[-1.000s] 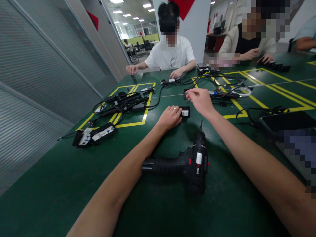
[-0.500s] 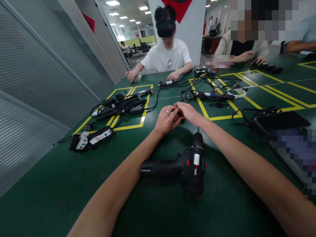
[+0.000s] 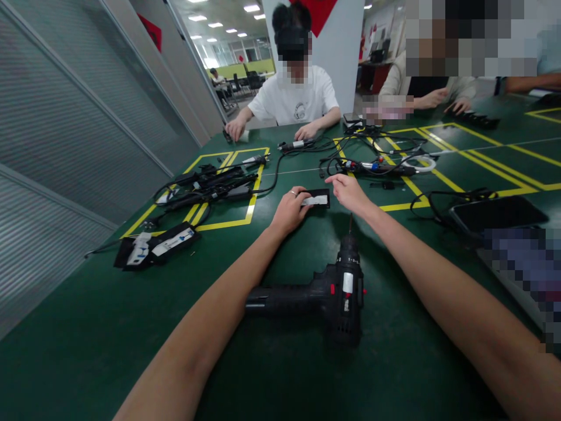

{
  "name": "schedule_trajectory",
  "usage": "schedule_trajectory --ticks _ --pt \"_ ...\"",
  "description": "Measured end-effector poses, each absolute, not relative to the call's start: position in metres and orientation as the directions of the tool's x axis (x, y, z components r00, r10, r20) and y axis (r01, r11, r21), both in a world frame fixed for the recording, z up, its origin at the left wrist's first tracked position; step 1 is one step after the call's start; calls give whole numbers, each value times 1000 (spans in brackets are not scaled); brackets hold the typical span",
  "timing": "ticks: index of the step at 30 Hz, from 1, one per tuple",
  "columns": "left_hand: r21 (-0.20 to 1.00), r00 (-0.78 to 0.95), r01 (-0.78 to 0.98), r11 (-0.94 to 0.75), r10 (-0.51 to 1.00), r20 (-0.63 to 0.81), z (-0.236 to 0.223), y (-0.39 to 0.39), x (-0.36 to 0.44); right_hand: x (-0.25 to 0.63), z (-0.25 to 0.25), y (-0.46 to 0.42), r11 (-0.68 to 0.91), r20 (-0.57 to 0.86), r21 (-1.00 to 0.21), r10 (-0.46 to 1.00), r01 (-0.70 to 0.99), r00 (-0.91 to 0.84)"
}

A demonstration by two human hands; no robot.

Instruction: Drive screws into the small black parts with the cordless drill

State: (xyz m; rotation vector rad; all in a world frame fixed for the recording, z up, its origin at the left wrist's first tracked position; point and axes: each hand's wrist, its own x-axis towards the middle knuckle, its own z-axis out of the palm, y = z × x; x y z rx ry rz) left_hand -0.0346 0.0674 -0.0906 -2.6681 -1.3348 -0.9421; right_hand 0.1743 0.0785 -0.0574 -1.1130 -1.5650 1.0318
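My left hand [image 3: 290, 210] is closed on the near-left end of a flat black rectangular piece with a white label [image 3: 316, 200], which lies low over the table. Just right of that piece, my right hand [image 3: 349, 193] has its index finger stretched out to the left, and I see nothing held in it. Its other fingers are partly curled. Between my forearms a black cordless drill [image 3: 348, 298] lies on its side, bit pointing away from me. The end of its handle meets the edge of my left forearm.
Black cable assemblies [image 3: 210, 187] lie at left inside yellow tape, with two labelled black pieces [image 3: 175, 241] nearer. More cables and a white ring [image 3: 419, 165] lie at right, beyond a dark phone-like slab [image 3: 499, 213]. A person in a headset [image 3: 302, 96] sits opposite.
My right hand has drawn away to the right from the black piece, baring its white label. My left hand has kept its grip. The drill has not visibly moved.
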Motion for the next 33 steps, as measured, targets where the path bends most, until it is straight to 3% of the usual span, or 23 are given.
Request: schedule_trajectory --ticks 7,11,14,18,22,25,30,33 --pt "503 308 643 -577 797 519 -88 66 -34 171 -65 66 434 302 -812 885 391 -355" --pt "615 316 606 -503 863 395 -90 69 -36 170 -61 69 464 330 -779 875 421 -354" --pt "652 302 600 -464 886 352 -86 70 -42 180 -57 78 430 370 -839 900 333 -229" --pt "576 358 690 -439 898 256 -67 66 -56 200 -66 87 350 384 -886 921 305 58" --pt "447 383 810 -381 919 90 -46 43 -71 206 -87 85 345 399 -868 913 358 88" --pt "354 344 866 -354 934 93 -28 7 -90 202 -95 83 353 391 -855 920 380 23" --pt "269 27 962 -43 998 61 3 -80 -166 203 -95 84 370 374 -844 925 388 -68" --pt "168 -233 960 222 971 46 -5 -134 -241 204 -96 87 366 374 -836 925 409 -64"
